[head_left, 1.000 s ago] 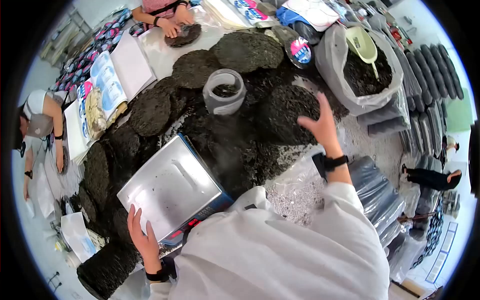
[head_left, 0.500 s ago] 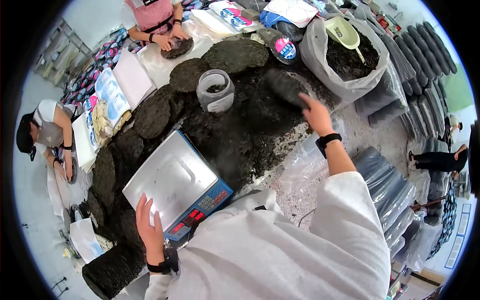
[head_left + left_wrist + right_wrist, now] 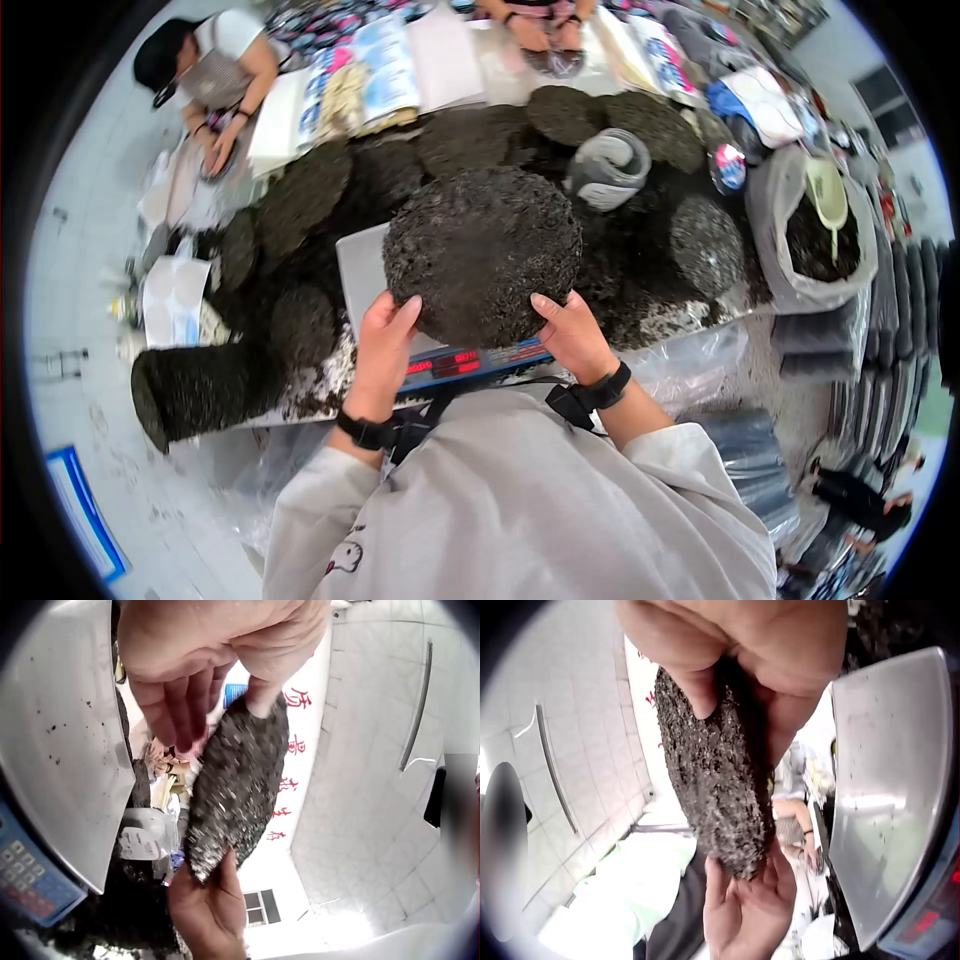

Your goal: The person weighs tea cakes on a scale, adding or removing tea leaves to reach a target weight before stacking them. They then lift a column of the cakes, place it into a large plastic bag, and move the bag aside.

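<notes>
Both hands hold a round, dark cake that looks like dried seaweed (image 3: 482, 255), raised over the weighing scale (image 3: 362, 275). My left hand (image 3: 385, 338) grips its near left edge, thumb on top. My right hand (image 3: 577, 338) pinches the near right edge the same way. Thumbs press the cake's face in both wrist views, and the fingers go behind it. In the right wrist view the scale's metal plate (image 3: 889, 795) is bare apart from dark crumbs. Red digits (image 3: 455, 362) glow on the scale's blue front.
Several more dark cakes (image 3: 460, 140) ring the loose dark heap. A plastic jar (image 3: 608, 170) stands behind, and a bag (image 3: 780, 265) with a pale scoop (image 3: 826, 190) at right. A stack of cakes (image 3: 205, 395) lies at the left edge. Two other people work across the table.
My right hand has come from the heap on the right to the front of me. My left hand has left the scale's edge. Both now hold a cake above the scale. The head view has turned left.
</notes>
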The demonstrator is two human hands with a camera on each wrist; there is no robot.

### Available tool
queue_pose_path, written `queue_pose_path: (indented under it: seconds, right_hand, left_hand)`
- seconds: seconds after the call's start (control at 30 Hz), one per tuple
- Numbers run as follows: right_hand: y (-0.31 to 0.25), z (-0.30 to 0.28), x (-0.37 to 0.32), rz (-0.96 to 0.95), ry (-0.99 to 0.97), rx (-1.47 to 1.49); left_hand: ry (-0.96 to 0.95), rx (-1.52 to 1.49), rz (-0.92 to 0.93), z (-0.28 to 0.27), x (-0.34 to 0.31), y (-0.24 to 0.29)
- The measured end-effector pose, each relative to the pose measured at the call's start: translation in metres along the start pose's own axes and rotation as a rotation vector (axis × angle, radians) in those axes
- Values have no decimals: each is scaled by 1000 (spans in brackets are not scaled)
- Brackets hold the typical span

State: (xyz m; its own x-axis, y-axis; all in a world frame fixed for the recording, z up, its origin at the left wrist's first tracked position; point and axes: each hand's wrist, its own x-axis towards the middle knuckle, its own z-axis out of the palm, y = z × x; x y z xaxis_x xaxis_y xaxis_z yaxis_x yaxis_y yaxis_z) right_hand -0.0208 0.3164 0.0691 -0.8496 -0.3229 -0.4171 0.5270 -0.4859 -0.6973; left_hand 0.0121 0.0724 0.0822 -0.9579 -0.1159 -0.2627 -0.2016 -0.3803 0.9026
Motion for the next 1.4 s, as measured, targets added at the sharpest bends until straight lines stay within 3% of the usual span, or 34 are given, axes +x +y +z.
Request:
queue_pose_path:
  seconds: [0.1, 0.23, 0.27, 0.3, 0.37, 0.4, 0.43, 0.47, 0.53, 0.57, 0.63, 0.7, 0.77, 0.83, 0.9, 0.97, 1.0, 1.03, 1.07, 1.1, 1.13, 1.2, 1.23, 1.3, 1.33, 1.37, 1.4]
  right_hand:
    - [3, 29, -4, 64, -41, 48]
    - [22, 45, 1, -128, 5, -114]
    - [19, 51, -1, -123, 147, -257]
    - [20, 51, 0, -119, 148, -268]
    - [21, 48, 4, -693, 42, -1202]
    - [21, 50, 5, -762, -72, -1578]
    - [27, 52, 9, -686, -200, -1718]
    - [42, 43, 9, -647, -233, -1814]
    - [56, 30, 2, -591, -257, -1919]
    - [56, 25, -4, -542, -263, -1940]
    - [56, 30, -11, -482, -257, -1969]
    - [49, 45, -16, -514, -140, -1909]
    - [56, 57, 2, -506, -141, -1925]
    - [70, 53, 24, -482, -289, -2175]
    - [63, 48, 24, -556, -267, -2165]
    - [49, 55, 6, -475, -174, -1621]
    - [46, 51, 2, -559, -29, -1408]
    - [38, 56, 0, -331, 179, -1032]
    - [33, 51, 3, -318, 186, -630]
    - [29, 44, 6, -296, 186, -226]
    - [28, 42, 6, -301, 176, -226]
    - [26, 39, 6, -191, 214, 132]
    - [25, 38, 5, -184, 203, 134]
    - [26, 37, 4, -147, 11, 243]
    - [24, 41, 3, -142, 0, 248]
    - [20, 48, 1, -146, -11, 226]
    - [17, 53, -1, -152, -21, 204]
  left_hand:
    - [63, 53, -4, -26, -3, -3]
    - [60, 112, -68, -54, -5, -1]
    - [104, -5, 31, -59, -6, 3]
    - [151, 158, 131, -85, -1, 4]
    - [407, 587, 353, -155, 18, -16]
    - [512, 904, 379, -194, 23, -28]
    - [604, 1226, 400, -225, 25, -39]
    - [586, 1223, 388, -245, 24, -47]
    - [506, 1666, 22, -272, 27, -63]
    - [489, 1660, 18, -285, 24, -73]
    - [241, 1789, -393, -306, 16, -90]
    - [211, 1849, -348, -320, 19, -103]
    - [221, 1844, -285, -322, 19, -102]
    - [170, 1842, -272, -326, 19, -90]
    - [34, 1788, -291, -336, 23, -81]
    - [48, 1766, -216, -335, 15, -70]
    - [151, 1653, -113, -344, 14, -71]
    - [255, 1533, -7, -341, 14, -65]
    - [411, 1493, 165, -335, 9, -60]
    - [419, 1492, 172, -331, 5, -51]
    - [568, 1351, 223, -327, 1, -41]
    - [802, 1150, 301, -342, -8, -42]
    - [816, 1154, 301, -337, -15, -38]
    - [904, 346, 299, -327, -32, -31]
    - [847, 142, 290, -315, -44, -25]
    - [855, 147, 300, -301, -51, -17]
    - [834, -42, 294, -286, -57, -9]
